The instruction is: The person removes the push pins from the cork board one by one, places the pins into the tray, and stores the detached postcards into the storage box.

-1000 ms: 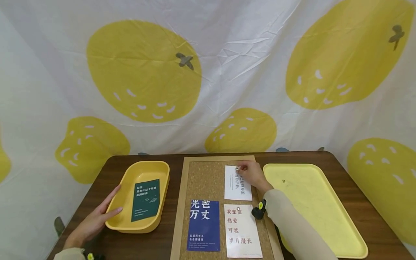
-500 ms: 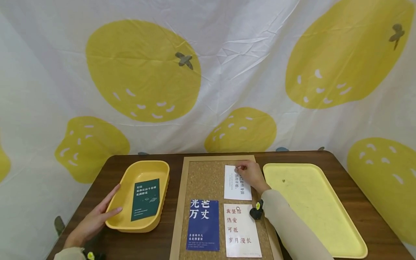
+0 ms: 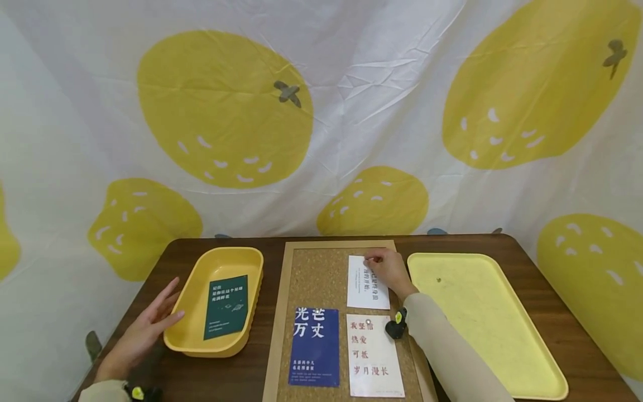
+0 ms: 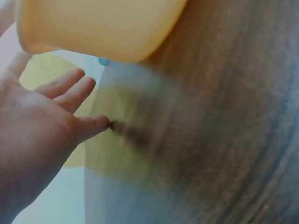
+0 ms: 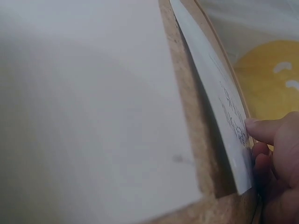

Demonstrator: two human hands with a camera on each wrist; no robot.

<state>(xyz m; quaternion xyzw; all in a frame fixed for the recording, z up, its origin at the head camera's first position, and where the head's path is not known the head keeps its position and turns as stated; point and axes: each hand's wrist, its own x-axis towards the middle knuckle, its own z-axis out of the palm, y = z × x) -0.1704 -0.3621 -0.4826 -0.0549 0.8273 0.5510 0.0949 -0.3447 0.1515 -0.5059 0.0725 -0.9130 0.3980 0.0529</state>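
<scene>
Had the white rectangular paper card with black print (image 3: 355, 285) at the upper right of the brown cork board with a pale wooden frame (image 3: 316, 279), one edge lifted off the cork. Had its top pinched in the right-hand grip (image 3: 390, 272), fingers curled; could not make out any pin between them. Judged best to press or draw square to the cork, without sideways twist, so as not to tear or swivel the thin paper. Needed to keep the beige sleeve (image 3: 442, 335) from dragging the cream paper card with red characters (image 3: 374, 357), just below, or the navy-blue paper card (image 3: 313, 349) beside it. Had the left-hand grip (image 3: 143, 332) loose, fingers spread, beside the deep yellow plastic tub (image 3: 191, 318); could not tell of contact. Might have done better to flatten the lifted edge with it. Had the shallow pale-yellow tray (image 3: 482, 318) right of the board, on the brown wooden bench (image 3: 273, 271).
</scene>
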